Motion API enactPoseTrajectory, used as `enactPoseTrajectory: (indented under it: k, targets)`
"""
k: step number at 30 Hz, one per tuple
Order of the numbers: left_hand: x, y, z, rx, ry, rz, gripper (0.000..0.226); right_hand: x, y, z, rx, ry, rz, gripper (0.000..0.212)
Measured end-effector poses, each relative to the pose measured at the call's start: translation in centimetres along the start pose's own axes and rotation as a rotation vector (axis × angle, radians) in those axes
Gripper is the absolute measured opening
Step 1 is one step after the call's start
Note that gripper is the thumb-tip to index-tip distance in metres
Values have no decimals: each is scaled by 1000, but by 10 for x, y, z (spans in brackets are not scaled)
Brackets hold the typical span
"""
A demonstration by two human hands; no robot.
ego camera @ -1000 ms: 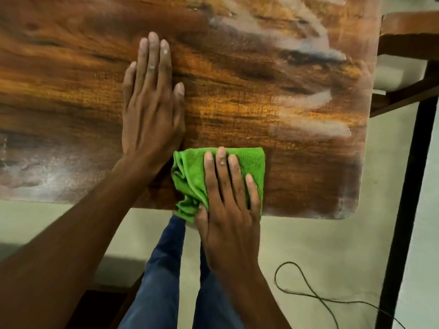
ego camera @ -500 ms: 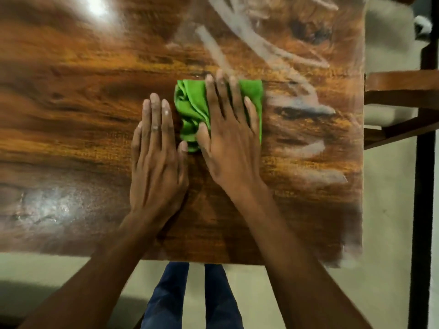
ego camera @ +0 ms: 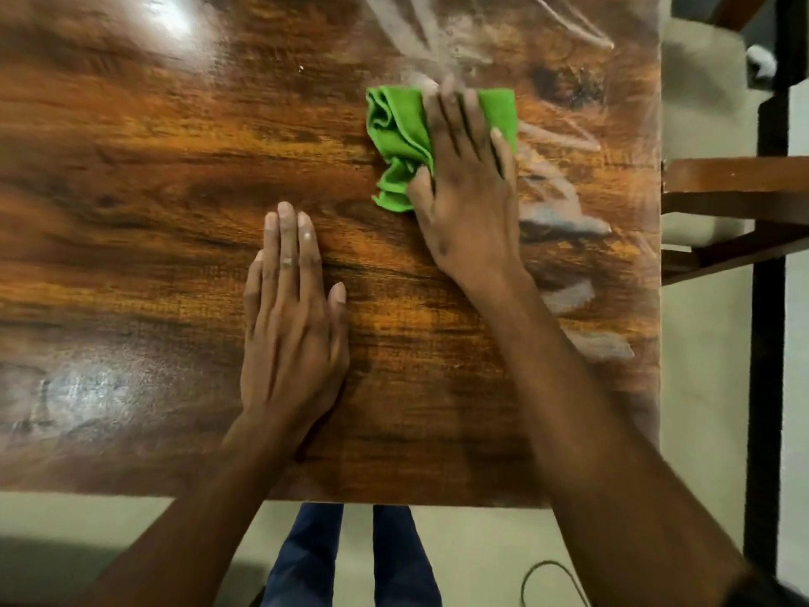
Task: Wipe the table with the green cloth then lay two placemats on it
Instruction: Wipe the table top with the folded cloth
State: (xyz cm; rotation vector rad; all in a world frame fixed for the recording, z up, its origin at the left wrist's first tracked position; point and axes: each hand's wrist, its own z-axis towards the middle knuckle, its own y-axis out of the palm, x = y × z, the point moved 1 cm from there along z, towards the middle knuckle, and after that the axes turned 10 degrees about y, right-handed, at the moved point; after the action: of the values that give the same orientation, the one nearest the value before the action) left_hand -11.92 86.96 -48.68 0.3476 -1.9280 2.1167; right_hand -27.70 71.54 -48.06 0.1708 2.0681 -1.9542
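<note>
A folded green cloth (ego camera: 396, 138) lies on the glossy wooden table (ego camera: 131, 190), far from me and right of centre. My right hand (ego camera: 470, 181) presses flat on top of it, fingers spread over the cloth and blurred at the tips. My left hand (ego camera: 291, 330) rests palm down on the bare wood nearer to me, fingers together, holding nothing. Pale dusty streaks (ego camera: 564, 221) mark the table to the right of the cloth. No placemats are in view.
A wooden chair (ego camera: 735, 203) stands against the table's right edge, beside a black vertical post (ego camera: 766, 387). My legs in blue trousers (ego camera: 350, 558) show below the near edge. A dark cable (ego camera: 543, 576) lies on the pale floor.
My right hand has pushed the green cloth from the near edge away from me and to the right. My left hand has stayed flat on the table.
</note>
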Motion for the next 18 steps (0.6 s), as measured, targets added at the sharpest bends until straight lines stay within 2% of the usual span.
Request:
enactPoseTrajectory:
  k: [7,11,14,18]
  targets:
    - [-2,2,0,-9,5,7,64,6,-11,-183,-176,86,-3,85]
    - [-1,3,0,-6,23,21,64,0,-4,-265,-236,90,-109,92]
    - [-2,4,-1,-4,24,17,64,6,-5,-265,-217,119,-93,92]
    - [-1,3,1,8,38,3,63,25,-13,-197,-135,205,-9,83]
